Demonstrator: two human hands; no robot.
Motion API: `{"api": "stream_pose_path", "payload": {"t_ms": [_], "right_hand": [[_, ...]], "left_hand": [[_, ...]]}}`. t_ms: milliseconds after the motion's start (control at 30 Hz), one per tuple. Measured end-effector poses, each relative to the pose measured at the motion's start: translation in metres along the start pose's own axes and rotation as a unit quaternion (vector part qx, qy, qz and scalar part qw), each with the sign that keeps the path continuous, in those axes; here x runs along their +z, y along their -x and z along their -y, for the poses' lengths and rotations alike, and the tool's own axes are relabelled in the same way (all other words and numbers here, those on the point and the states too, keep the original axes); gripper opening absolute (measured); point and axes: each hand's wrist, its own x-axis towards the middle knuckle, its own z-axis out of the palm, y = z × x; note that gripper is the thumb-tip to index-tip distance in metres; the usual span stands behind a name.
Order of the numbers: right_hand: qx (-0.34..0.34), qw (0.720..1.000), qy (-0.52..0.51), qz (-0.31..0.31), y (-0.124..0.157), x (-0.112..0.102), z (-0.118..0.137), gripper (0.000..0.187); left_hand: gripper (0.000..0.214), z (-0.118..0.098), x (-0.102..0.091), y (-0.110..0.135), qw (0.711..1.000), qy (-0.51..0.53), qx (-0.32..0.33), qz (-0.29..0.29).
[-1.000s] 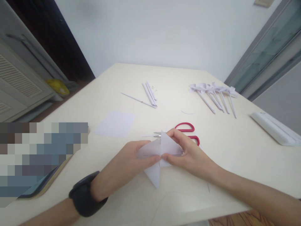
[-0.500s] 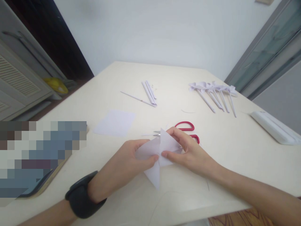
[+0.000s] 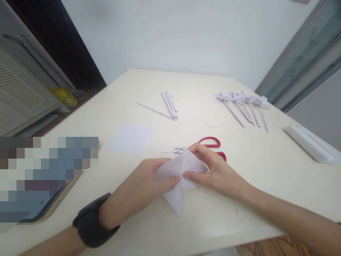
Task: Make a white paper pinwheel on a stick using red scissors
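Pinching folded paper (image 3: 177, 179) from both sides: left hand (image 3: 144, 183) clamping its left flap between thumb and fingers, right hand (image 3: 214, 170) clamping the right flap, thumb on top. Held just above the table (image 3: 266, 170), close to the near edge, in front of the red scissors (image 3: 211, 142).

Looks like a crease being set at the centre fold. To do it well:
- line up flap edges before pressing
- keep both thumb tips tight at the centre to stop slipping
- run the crease from the centre outward
- avoid crumpling the loose lower point

Counted:
- one folded paper, in hand
- one scissors, partly hidden behind the right hand
- one flat sheet (image 3: 129, 138), left of centre
- three rolled paper sticks (image 3: 169, 104) bundled toward the far edge, plus one thin stick (image 3: 153, 110) beside them
- about five sticks with paper heads (image 3: 243, 101) near the far right corner; heads overlapping, count unsure
- one long white box (image 3: 311, 144) at the right edge
- one black wristband (image 3: 93, 222) on the left wrist
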Motion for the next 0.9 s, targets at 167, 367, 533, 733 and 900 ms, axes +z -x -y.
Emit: {"api": "stream_pose_path", "payload": {"t_ms": [167,367,533,733,900], "right_hand": [[-0.111,0.974,0.166,-0.112,0.003,-0.005,0.005,0.024],[-0.178,0.921,0.317,-0.142,0.01,0.003,0.007,0.014],[-0.124,0.931,0.33,-0.098,0.008,0.006,0.006,0.003],[-0.111,0.943,0.303,-0.087,0.006,0.006,0.009,0.005],[-0.098,0.947,0.293,-0.085,0.007,0.006,0.009,0.007]], "left_hand": [[0.021,-0.001,-0.002,-0.001,0.999,0.017,-0.032,-0.027],[0.027,0.003,-0.004,-0.002,0.996,0.06,-0.061,-0.036],[0.023,0.0,-0.004,-0.002,0.995,0.063,-0.054,-0.052],[0.018,-0.007,-0.003,0.0,0.998,0.039,-0.028,-0.045],[0.02,0.004,0.0,-0.001,0.998,0.026,0.009,-0.056]]}}
